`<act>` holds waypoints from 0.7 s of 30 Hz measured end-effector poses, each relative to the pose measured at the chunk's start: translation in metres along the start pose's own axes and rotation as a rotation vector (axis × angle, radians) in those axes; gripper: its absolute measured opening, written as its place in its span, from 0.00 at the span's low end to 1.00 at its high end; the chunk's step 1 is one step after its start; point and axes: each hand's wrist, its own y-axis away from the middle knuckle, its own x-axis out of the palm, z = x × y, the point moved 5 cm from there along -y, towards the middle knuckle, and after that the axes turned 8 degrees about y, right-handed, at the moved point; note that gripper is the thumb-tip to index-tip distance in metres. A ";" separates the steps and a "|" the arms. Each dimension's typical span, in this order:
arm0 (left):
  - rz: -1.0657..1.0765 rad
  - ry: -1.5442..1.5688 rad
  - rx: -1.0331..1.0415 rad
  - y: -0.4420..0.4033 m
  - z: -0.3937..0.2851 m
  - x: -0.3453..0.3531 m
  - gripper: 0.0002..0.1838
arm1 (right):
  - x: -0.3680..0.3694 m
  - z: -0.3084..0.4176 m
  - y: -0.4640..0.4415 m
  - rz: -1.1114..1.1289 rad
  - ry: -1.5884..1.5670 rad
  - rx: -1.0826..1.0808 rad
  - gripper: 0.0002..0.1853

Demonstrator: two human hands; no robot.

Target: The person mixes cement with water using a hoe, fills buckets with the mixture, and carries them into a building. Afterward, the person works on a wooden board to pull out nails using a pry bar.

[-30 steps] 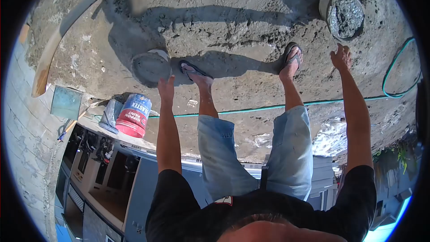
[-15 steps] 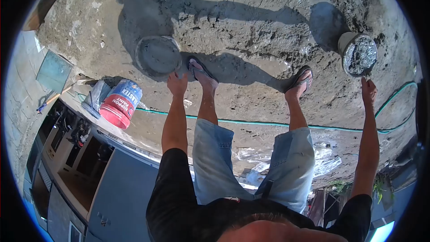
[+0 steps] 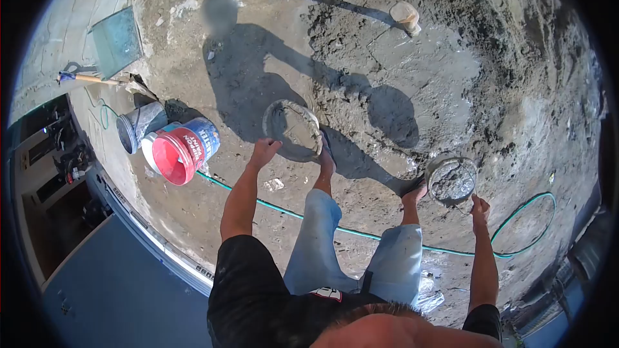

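Note:
My left hand [image 3: 264,153] is closed at the near edge of a round, mortar-caked bucket [image 3: 314,118]. Grey residue coats the inside of this bucket, and sun falls on part of it. On the other side, my right hand [image 3: 479,208] grips the handle of a second bucket [image 3: 454,180], which holds wet grey mortar. This one hangs beside my right foot, its shadow falling on the ground away from it. The left bucket is in front of my left foot and partly covers it; whether it touches the ground I cannot tell.
Rough, wet mortar ground [image 3: 419,77] spreads ahead, with a pale container [image 3: 405,15] on it. A green hose [image 3: 348,231] crosses beneath my legs. To the left are a paint bucket [image 3: 196,145], a grey bucket [image 3: 143,125], a wooden-handled tool [image 3: 97,78] and a glass-like panel [image 3: 117,42].
The view has swung and shifted. Both buckets now appear nearer my feet, the right one having moved inward with my right hand. My left fingers, spread before, are now closed.

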 end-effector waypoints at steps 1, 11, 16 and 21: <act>0.005 0.051 -0.054 0.017 -0.002 -0.010 0.23 | 0.003 0.021 0.028 0.032 -0.042 0.004 0.21; -0.369 0.769 -0.505 0.300 0.036 -0.059 0.24 | 0.064 0.179 0.218 0.181 -0.302 0.013 0.16; -0.770 1.051 -0.647 0.433 0.058 -0.054 0.21 | 0.141 0.222 0.236 0.079 -0.252 0.043 0.18; -1.110 1.274 -0.735 0.565 0.120 -0.009 0.21 | 0.179 0.244 0.254 0.117 -0.235 0.015 0.21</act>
